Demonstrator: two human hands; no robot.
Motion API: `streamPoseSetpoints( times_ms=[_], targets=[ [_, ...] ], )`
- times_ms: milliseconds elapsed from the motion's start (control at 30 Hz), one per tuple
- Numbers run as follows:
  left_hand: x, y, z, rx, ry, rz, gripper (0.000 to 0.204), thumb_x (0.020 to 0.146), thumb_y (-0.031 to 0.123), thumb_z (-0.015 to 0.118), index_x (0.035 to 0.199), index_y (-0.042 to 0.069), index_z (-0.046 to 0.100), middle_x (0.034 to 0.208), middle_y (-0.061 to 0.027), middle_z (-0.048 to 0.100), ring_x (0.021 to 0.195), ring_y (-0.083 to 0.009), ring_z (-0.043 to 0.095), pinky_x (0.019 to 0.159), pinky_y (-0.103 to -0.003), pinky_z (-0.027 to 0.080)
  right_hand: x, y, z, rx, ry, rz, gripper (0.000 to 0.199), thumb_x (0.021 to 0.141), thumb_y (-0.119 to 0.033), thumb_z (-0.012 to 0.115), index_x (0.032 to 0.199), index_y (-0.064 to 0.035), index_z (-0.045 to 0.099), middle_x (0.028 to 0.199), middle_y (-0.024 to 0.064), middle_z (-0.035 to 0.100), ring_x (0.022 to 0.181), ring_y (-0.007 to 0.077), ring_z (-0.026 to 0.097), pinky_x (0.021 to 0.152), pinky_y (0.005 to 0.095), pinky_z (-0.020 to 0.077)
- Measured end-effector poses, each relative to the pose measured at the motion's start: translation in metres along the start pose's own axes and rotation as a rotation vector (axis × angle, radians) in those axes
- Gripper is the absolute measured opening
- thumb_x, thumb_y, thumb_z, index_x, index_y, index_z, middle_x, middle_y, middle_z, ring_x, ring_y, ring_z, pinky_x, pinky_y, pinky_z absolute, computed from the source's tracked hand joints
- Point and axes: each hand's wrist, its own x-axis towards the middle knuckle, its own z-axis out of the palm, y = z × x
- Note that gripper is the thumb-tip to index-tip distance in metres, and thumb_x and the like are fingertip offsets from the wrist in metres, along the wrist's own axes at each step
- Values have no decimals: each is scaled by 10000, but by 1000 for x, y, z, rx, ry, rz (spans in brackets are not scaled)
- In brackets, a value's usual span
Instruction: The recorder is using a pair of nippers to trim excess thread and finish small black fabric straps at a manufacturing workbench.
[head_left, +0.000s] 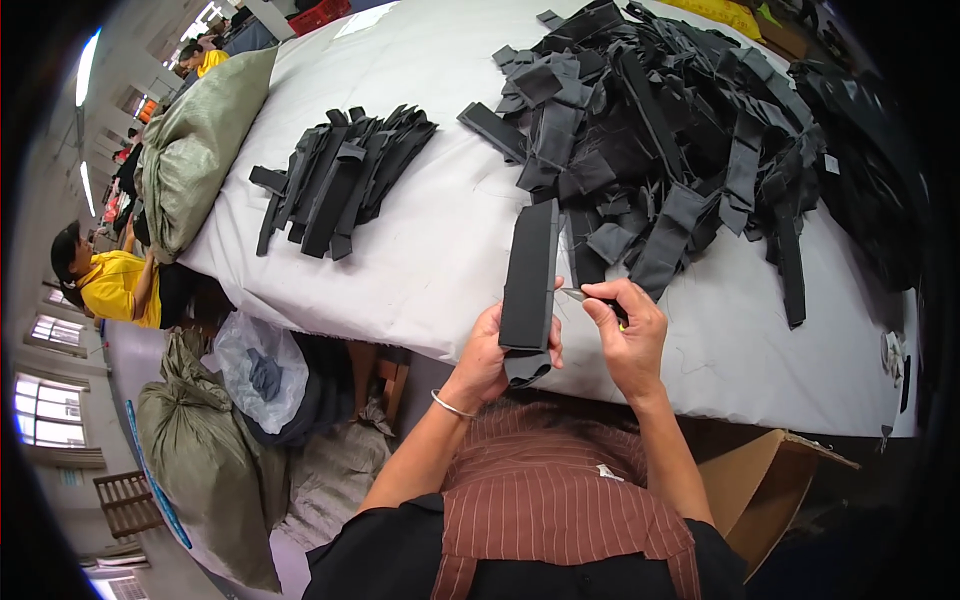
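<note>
My left hand (484, 358) is closed around the lower part of a black fabric strip (528, 272), held upright over the table's near edge. Its bottom end folds over below my fingers. Pinched in my right hand (634, 338) is a pair of small thread snips (572, 294); the pointed metal tip meets the strip's right edge, and most of the handle is hidden in my palm. A big loose heap of black fabric strips (650, 130) lies beyond my hands to the right. To the left, a smaller pile of strips (345, 180) is laid roughly side by side.
The white-covered table (400, 290) spreads ahead. A stuffed green sack (200, 150) leans at its left edge; another sack (205, 460) and a clear plastic bag (262, 370) stand below. A cardboard box (750, 480) sits at lower right. A person in yellow (120, 285) is at the left.
</note>
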Motion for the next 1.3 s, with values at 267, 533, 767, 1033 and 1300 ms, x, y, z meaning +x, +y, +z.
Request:
streamPoseSetpoints(
  times_ms=[267, 533, 767, 1033, 1300],
  targets=[
    [0, -1, -1, 29, 10, 4, 574, 883, 162, 566, 1370, -52, 351, 784, -114, 587, 646, -190, 591, 617, -323, 525, -3, -1, 1, 56, -36, -21, 102, 771, -68, 687, 861, -42, 644, 767, 64, 656, 659, 211, 584, 620, 299, 443],
    [0, -1, 2, 14, 15, -40, 538, 879, 160, 589, 1351, -22, 406, 796, -92, 599, 663, -163, 584, 565, -248, 473, -3, -1, 1, 107, -33, 17, 105, 768, -64, 686, 863, -38, 648, 777, 71, 660, 669, 215, 589, 624, 295, 441],
    [0, 0, 0, 21, -29, -65, 486, 888, 149, 576, 1330, -4, 445, 806, -81, 607, 713, -145, 588, 670, -256, 491, -1, 4, 4, 40, 10, -13, 71, 765, -62, 695, 825, -59, 658, 731, 48, 647, 653, 196, 581, 612, 299, 440],
    [1, -16, -11, 142, 146, -16, 407, 913, 214, 603, 1260, 12, 531, 835, -37, 622, 763, -87, 583, 697, -226, 482, -1, -20, -3, 144, -202, -48, 390, 731, -115, 744, 1100, -73, 621, 946, 89, 607, 850, 257, 617, 775, 322, 488],
    [1, -6, -6, 95, 114, -33, 421, 916, 218, 588, 1275, 10, 518, 825, -42, 623, 740, -88, 577, 661, -210, 465, -5, -1, 0, 47, -79, 63, 177, 808, -94, 666, 983, -67, 672, 820, 51, 660, 700, 186, 585, 660, 290, 453]
  ],
)
